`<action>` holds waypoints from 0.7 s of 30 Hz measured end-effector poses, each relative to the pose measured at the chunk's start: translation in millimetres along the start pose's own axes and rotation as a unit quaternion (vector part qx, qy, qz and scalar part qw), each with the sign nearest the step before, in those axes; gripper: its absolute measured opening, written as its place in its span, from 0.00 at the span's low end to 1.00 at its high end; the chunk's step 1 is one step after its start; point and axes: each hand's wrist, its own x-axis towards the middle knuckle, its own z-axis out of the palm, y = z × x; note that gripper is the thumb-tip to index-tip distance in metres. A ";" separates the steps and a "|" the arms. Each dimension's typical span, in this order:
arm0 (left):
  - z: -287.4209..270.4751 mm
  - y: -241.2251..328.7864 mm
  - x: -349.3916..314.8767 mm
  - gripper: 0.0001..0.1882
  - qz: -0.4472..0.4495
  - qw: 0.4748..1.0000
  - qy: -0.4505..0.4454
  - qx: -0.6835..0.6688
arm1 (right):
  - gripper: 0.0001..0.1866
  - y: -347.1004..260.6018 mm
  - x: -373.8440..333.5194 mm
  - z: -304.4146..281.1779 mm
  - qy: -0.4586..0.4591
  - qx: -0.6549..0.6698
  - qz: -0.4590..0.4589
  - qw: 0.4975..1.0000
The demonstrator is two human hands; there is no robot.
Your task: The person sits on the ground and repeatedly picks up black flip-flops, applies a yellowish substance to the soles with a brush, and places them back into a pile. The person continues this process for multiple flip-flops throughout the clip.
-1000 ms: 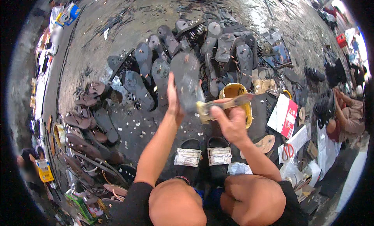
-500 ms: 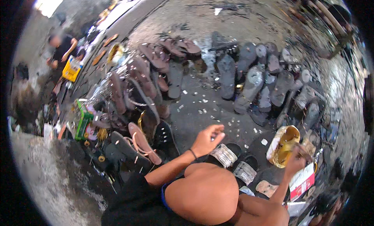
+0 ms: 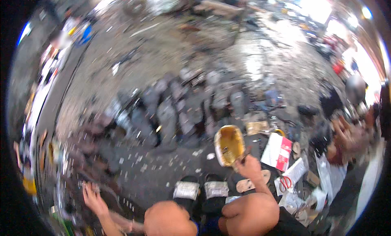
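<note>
Right hand [image 3: 249, 169] has its fingers curled in around a thin dark handle [image 3: 246, 153], right at the edge of the yellow tub [image 3: 231, 137], a bit right of centre frame. Left hand [image 3: 95, 201] is down in the lower left, fingers fairly straight, by the blurry brown sandals [image 3: 83, 148] — can't tell if it's got hold of one. Grey soles [image 3: 166, 116] bunch mid-frame — red scissors [image 3: 285, 183] sit lower right.
</note>
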 end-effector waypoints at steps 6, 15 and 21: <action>120.7 -37.7 -128.1 0.25 -0.157 0.890 -0.362 0.230 | 0.20 23.8 -12.7 11.4 -0.003 -0.007 0.003 1.000; 193.5 -165.3 -139.9 0.43 0.218 0.601 -0.620 0.455 | 0.16 -40.8 -21.5 1.4 -0.107 0.486 -0.033 0.867; 271.3 -106.2 -131.4 0.27 -0.326 0.866 -0.378 -0.008 | 0.14 -147.0 4.2 2.9 -0.008 0.480 -0.194 0.855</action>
